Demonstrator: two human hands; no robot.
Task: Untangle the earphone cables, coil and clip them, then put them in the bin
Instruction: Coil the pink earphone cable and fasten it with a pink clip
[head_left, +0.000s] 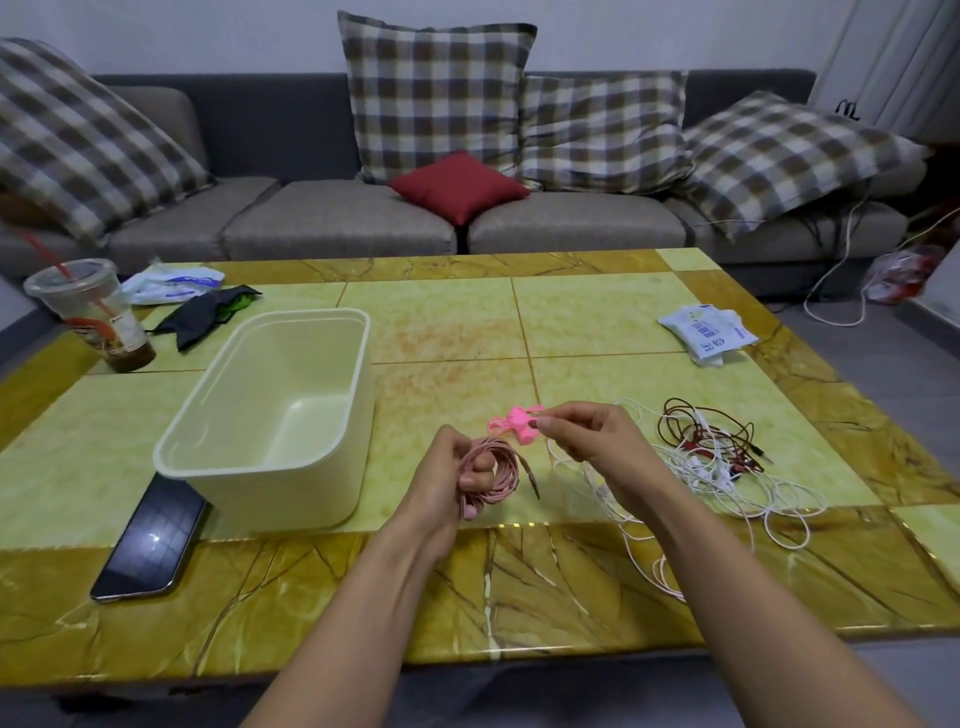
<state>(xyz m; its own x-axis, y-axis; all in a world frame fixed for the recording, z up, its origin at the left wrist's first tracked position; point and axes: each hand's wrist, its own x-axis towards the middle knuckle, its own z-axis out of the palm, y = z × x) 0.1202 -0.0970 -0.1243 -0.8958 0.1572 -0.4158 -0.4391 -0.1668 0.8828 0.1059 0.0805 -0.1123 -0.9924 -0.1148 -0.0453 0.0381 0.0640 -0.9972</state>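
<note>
Pink earphone cable (491, 470), coiled, is gripped in the left hand (447, 478) over the bench (519, 322) front, fingers curled thru the loops so they are held together. Pink clip (514, 423) is pinched at the fingertips of the right hand (587, 436) just beside it, prob. for clipping next. Cream bin (291, 501) is set near, on the left. White/red tangle (717, 457) lies unsorted on the right.

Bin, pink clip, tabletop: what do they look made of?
Bin: likely moulded plastic, cream, satin finish; smooth rounded corners and a soft, even sheen.
Pink clip: probably soft plastic or silicone, matte; thin moulded tabs, but too small to be sure.
Tabletop: polished marble-look stone or tile, glossy; veining, seams between panels, bright reflections.
</note>
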